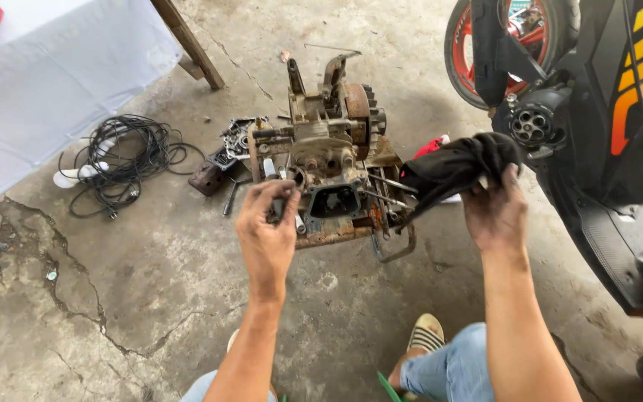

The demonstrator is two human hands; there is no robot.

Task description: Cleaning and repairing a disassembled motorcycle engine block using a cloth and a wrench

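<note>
A rusty, partly stripped small engine (333, 160) stands on the concrete floor in front of me. My right hand (494, 212) grips a crumpled black rag (455, 167) and holds it up just right of the engine. My left hand (268, 231) is raised in front of the engine's left side, its fingers pinched on a small grey metal part (283, 202). Both hands are smeared with grease.
A black and orange scooter (597, 97) with a red wheel stands at right. Loose engine parts (225, 160) and a coil of black cable (124, 160) lie left of the engine. A white cloth (46, 67) and a wooden leg (191, 45) are at the upper left.
</note>
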